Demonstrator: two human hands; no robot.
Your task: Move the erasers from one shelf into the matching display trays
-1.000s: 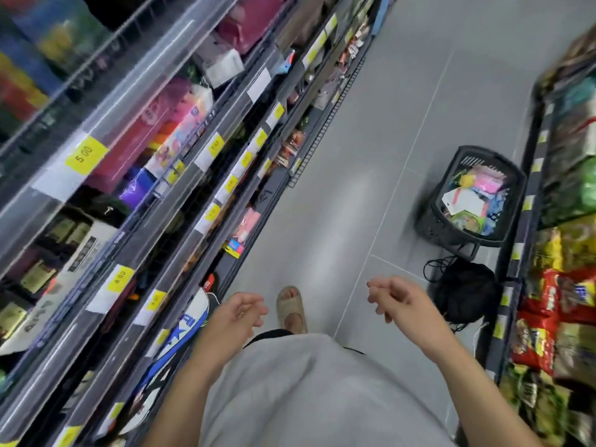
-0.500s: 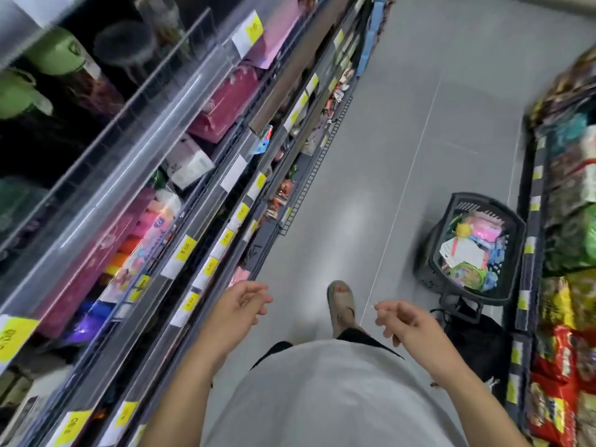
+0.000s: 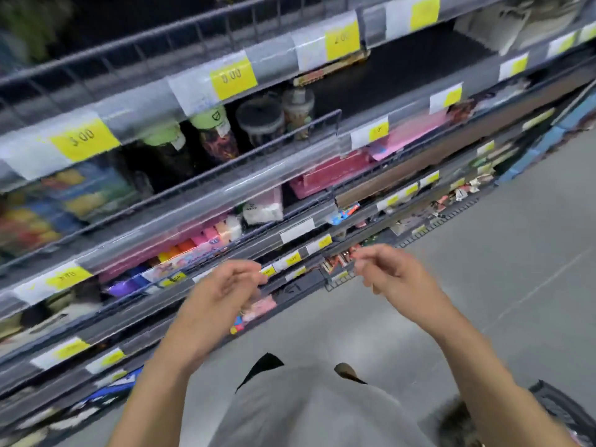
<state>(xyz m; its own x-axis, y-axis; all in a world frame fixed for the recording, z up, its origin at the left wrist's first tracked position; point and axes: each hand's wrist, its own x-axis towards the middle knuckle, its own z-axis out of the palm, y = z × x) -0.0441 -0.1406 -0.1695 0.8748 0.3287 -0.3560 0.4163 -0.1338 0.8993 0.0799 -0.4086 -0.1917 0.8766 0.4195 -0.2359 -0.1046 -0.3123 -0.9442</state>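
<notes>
Erasers (image 3: 206,240) behind the shelf rail (image 3: 180,221) — above left hand (image 3: 219,295) and right hand (image 3: 396,279), both loosely curled, empty.

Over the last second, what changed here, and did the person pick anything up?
The view swung from looking down the aisle to facing the shelves; the basket slid from mid-right to the bottom right corner. Both hands rose in front of the shelves: left hand, right hand. Nothing was picked up or let go. Both hands stayed loosely curled and seemingly empty, though the picture is blurred.
</notes>
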